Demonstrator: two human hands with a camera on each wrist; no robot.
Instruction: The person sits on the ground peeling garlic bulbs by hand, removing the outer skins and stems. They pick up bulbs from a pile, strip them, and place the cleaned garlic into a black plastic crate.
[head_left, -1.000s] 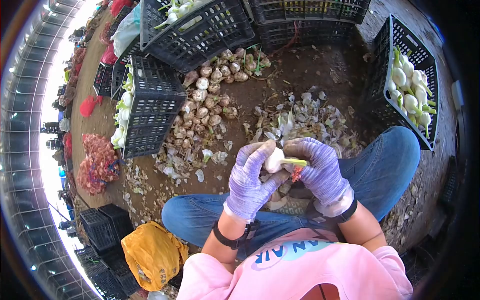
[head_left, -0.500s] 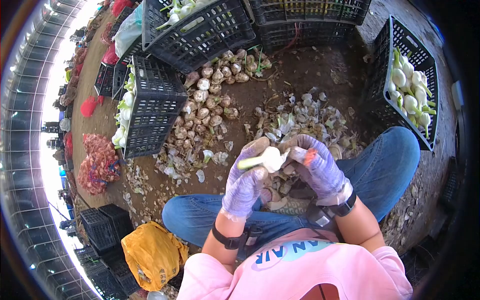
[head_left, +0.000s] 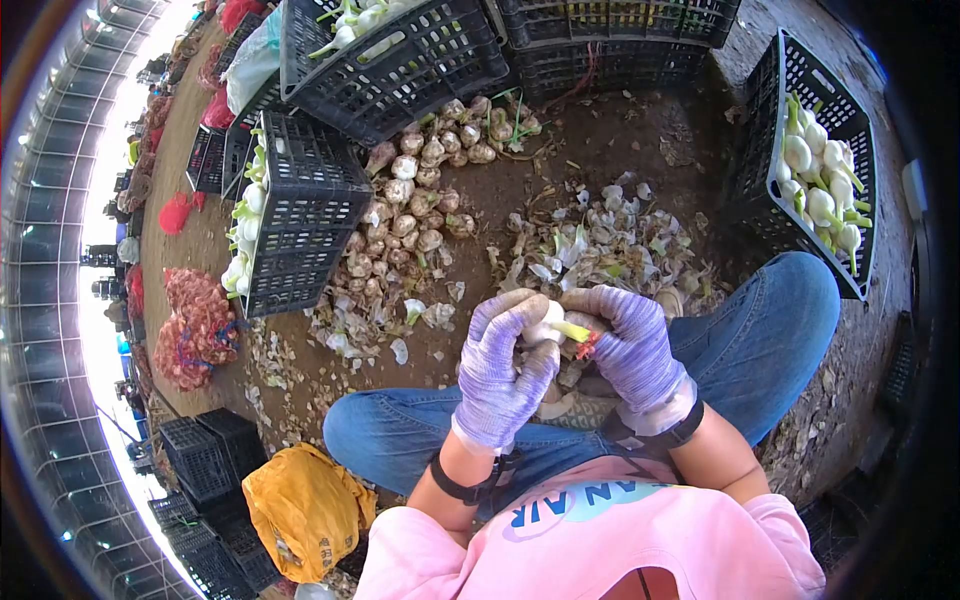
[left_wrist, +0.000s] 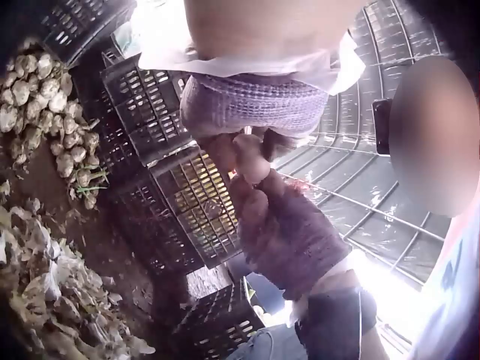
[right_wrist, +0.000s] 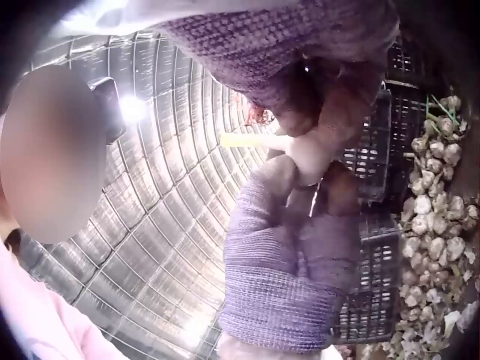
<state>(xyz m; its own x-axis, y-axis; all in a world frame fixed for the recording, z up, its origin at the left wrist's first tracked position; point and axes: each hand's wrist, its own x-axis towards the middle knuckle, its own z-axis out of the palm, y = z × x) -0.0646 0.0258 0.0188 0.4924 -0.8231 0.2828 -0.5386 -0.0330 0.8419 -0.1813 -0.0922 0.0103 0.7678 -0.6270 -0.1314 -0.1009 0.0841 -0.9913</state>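
Observation:
Between the two gloved hands is a peeled white garlic bulb with a short green-yellow stem pointing to the right. My left hand, in a purple knitted glove, grips the bulb between thumb and fingers. The right hand, gloved alike, has curled fingers against the bulb's other side and the thumb beside the stem. A bit of red-orange material shows at the right thumb. In the right wrist view the bulb sits between both hands' fingertips, its stem to the left.
Unpeeled garlic bulbs lie heaped on the ground ahead, beside a pile of peeled skins. Black crates of peeled garlic stand at left, at the back and at right. A yellow bag is at lower left.
The bulb has turned in the hands: its stem pointed right, then left half a second ago, and points right again now. The right hand has come back in close against the bulb.

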